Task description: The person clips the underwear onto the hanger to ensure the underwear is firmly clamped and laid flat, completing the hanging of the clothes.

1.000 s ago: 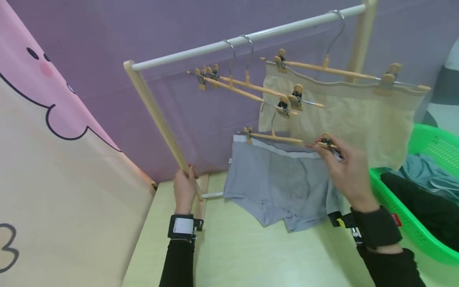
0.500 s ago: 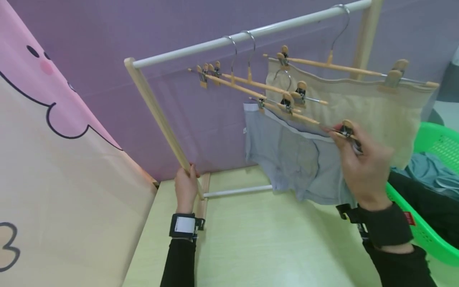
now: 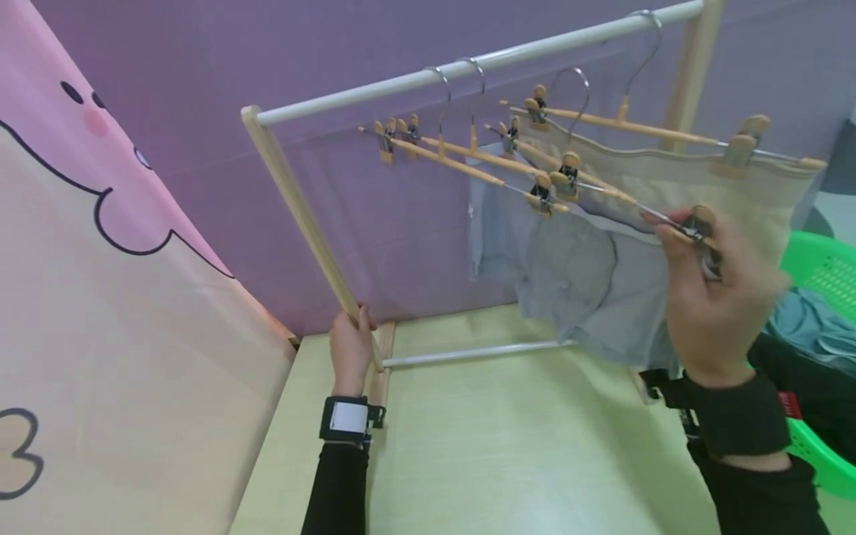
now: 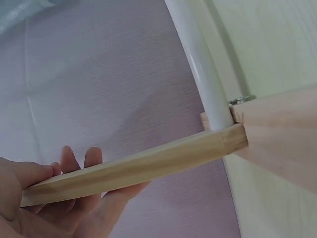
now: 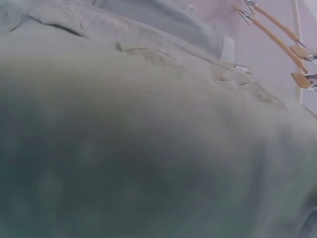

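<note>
In the head view my left hand (image 3: pixel 350 349) grips the left wooden post (image 3: pixel 301 215) of a clothes rack, low down near its foot. The left wrist view has fingers wrapped about that post (image 4: pixel 129 171). My right hand (image 3: pixel 718 305) pinches the right end of a wooden clip hanger (image 3: pixel 611 195), by its clip. Grey boxer briefs (image 3: pixel 575 260) hang from this hanger, tilted away from me. Its metal hook (image 3: pixel 580 73) stands up just below the white rail (image 3: pixel 501 58). Blurred fabric (image 5: pixel 148 139) fills most of the right wrist view.
Two bare clip hangers hang on the rail in front, one with its bar (image 3: pixel 448 165) overlapping the briefs. Beige cloth (image 3: pixel 729 186) hangs from another hanger at the right. A green basket (image 3: pixel 819 256) with dark and teal clothes stands at the right on the pale table (image 3: pixel 508 446).
My right hand has moved up and right, lifting the hanger and grey briefs off the tabletop area toward the rail. The hook has risen close to the rail. My left hand stays on the post.
</note>
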A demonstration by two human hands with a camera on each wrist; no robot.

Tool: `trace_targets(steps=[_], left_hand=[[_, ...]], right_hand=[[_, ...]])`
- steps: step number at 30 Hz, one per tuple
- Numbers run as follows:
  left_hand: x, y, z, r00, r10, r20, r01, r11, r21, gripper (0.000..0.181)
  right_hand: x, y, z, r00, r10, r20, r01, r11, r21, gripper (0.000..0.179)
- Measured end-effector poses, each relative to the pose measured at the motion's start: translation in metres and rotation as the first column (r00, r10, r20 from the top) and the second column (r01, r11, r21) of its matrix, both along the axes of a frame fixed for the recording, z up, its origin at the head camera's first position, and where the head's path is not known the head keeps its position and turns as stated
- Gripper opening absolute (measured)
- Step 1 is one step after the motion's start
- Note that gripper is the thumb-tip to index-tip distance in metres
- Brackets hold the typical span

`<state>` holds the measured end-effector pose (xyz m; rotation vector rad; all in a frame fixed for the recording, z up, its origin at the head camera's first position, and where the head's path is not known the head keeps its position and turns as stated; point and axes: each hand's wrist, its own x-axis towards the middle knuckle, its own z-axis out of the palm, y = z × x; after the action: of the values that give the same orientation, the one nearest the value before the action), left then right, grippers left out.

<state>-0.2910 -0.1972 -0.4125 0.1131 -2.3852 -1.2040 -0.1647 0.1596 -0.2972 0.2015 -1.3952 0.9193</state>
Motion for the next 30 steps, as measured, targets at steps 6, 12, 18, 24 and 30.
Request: trace_targets(steps=[6,12,18,24,30], left_hand=[[0.000,0.001,-0.001,1.000,0.001,0.028,-0.001,1.000,0.004,0.028],[0.002,0.001,-0.004,0.999,0.009,0.040,-0.009,1.000,0.006,0.028],[0.002,0.001,-0.005,0.999,0.004,0.036,-0.005,1.000,0.007,0.029],[0.001,0.003,-0.003,1.000,0.009,0.027,-0.010,1.000,0.013,0.027],[0.000,0.004,0.000,1.000,0.006,0.014,-0.007,1.000,0.014,0.027]], right_hand=[[0.000,-0.002,0.013,0.994,-0.087,-0.060,0.090,0.995,0.050,0.023],[-0.005,-0.001,0.024,0.989,-0.145,-0.015,0.145,0.988,0.056,0.022],[-0.004,0.000,0.031,0.987,-0.133,0.089,0.123,0.987,0.106,0.026],[-0.012,-0.002,0.029,0.992,-0.108,0.064,0.103,0.992,0.073,0.024],[-0.018,-0.002,0.028,0.999,0.026,0.027,-0.027,0.999,0.024,0.019]])
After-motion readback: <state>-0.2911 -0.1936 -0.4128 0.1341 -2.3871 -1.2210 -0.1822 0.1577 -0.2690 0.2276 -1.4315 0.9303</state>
